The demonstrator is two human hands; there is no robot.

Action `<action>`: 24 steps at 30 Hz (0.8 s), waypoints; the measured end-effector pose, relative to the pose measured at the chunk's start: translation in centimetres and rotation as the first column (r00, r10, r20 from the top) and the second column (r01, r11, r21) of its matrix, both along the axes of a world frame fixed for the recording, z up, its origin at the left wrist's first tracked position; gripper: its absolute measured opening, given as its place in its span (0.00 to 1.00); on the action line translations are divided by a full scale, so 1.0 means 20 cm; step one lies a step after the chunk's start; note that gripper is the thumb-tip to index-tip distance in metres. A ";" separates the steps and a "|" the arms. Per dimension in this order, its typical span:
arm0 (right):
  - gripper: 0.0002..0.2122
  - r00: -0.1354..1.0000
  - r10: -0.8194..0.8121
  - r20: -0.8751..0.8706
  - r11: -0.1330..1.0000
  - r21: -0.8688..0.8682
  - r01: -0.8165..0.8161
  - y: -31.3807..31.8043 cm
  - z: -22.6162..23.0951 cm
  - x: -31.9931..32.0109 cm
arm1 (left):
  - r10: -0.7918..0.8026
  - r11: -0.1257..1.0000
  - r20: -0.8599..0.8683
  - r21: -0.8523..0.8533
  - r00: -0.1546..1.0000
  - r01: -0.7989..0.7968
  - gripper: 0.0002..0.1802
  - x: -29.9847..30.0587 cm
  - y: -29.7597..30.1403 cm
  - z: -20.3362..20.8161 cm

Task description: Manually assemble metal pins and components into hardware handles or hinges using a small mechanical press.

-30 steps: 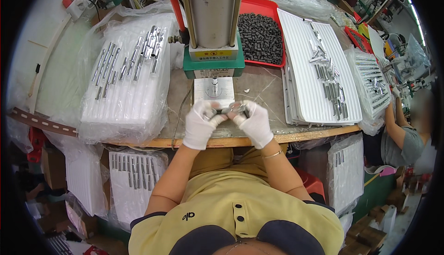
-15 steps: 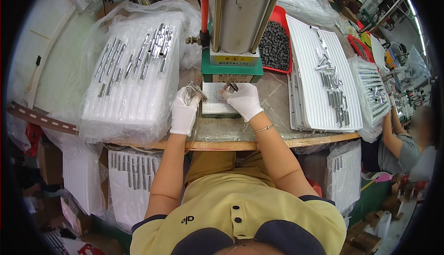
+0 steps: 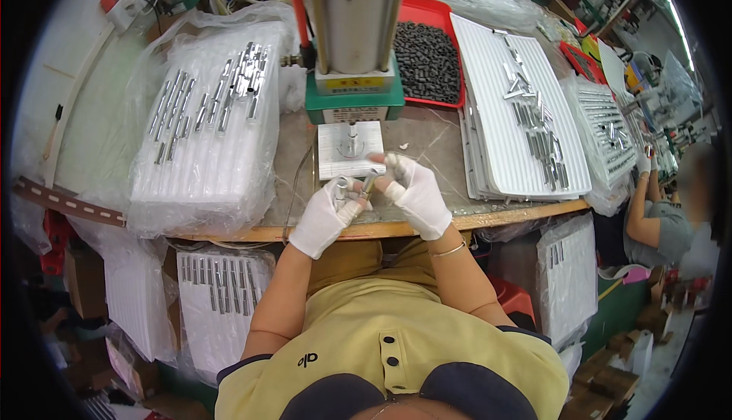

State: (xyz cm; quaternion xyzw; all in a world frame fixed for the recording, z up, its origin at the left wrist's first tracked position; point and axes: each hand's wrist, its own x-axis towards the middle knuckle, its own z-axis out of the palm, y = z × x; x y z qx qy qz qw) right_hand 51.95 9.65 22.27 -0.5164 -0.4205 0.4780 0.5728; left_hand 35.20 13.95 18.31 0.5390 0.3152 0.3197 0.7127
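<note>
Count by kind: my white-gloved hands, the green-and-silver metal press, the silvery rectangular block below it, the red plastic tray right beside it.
White-gloved hands, left and right: 2
Green-and-silver metal press: 1
Silvery rectangular block: 1
Red plastic tray: 1
Total: 5

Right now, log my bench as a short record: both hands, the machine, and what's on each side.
Left hand: white-gloved, holding shiny metal pieces
Right hand: white-gloved, close beside; grip unclear
Machine: grey column, green block, above a metal plate with an upright pin
Left side: metal tubes on plastic-wrapped white sheets
Right side: red tray of dark parts; ridged white panels bearing metal tubes
</note>
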 end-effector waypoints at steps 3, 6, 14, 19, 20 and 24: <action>0.07 0.998 0.058 0.036 0.994 -0.098 -0.054 -0.05 0.04 0.04 | 0.077 0.912 -0.364 0.402 0.928 0.082 0.12 0.04 -0.03 0.06; 0.02 0.986 -0.032 0.161 0.996 -0.076 0.045 -0.06 -0.03 0.04 | 0.177 0.912 -0.293 0.408 0.940 -0.044 0.13 0.10 -0.08 0.04; 0.14 0.997 -0.073 -0.027 0.985 -0.160 0.068 -0.13 0.11 0.07 | 0.180 0.971 -0.133 0.181 0.975 -0.154 0.11 0.03 -0.07 -0.03; 0.17 0.909 -0.127 -0.397 0.966 0.160 0.205 -0.13 -0.12 0.13 | 0.023 0.998 -0.016 -0.055 1.000 -0.024 0.15 0.05 -0.11 0.02; 0.19 0.814 -0.214 -0.540 0.949 0.082 0.304 -0.13 -0.10 0.09 | -0.009 1.000 -0.074 0.003 0.997 0.009 0.15 0.10 -0.11 -0.02; 0.18 0.541 -0.345 -0.767 0.928 -0.194 0.317 -0.08 -0.20 0.02 | 0.216 0.905 -0.348 0.423 0.912 -0.053 0.17 0.22 -0.22 -0.11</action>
